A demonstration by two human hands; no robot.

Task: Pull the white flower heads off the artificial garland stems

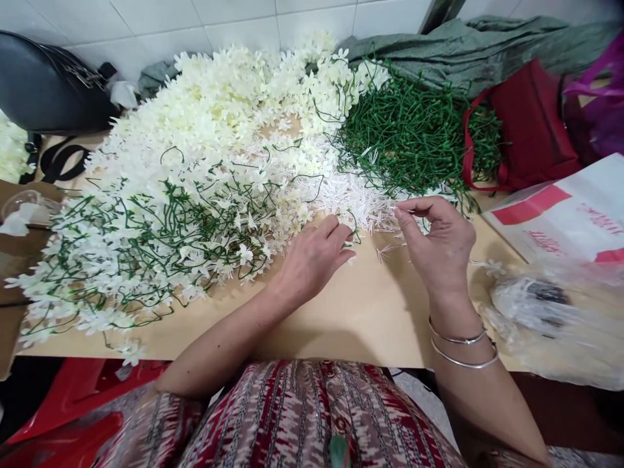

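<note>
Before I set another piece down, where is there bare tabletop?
Bare: tabletop between the forearms, from left hand and right hand to the near edge. Crowded: white flowers leftward, white filaments ahead, green stems far right, plastic bag near right.

Bright, diffuse light casts soft shadows.

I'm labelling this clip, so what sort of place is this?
Perhaps a small workshop or home workspace where artificial-looking flowers are handled. A big spread of white blossoms and a tangled heap of green stems lie on a brown work surface, with a tiled wall behind.
</note>
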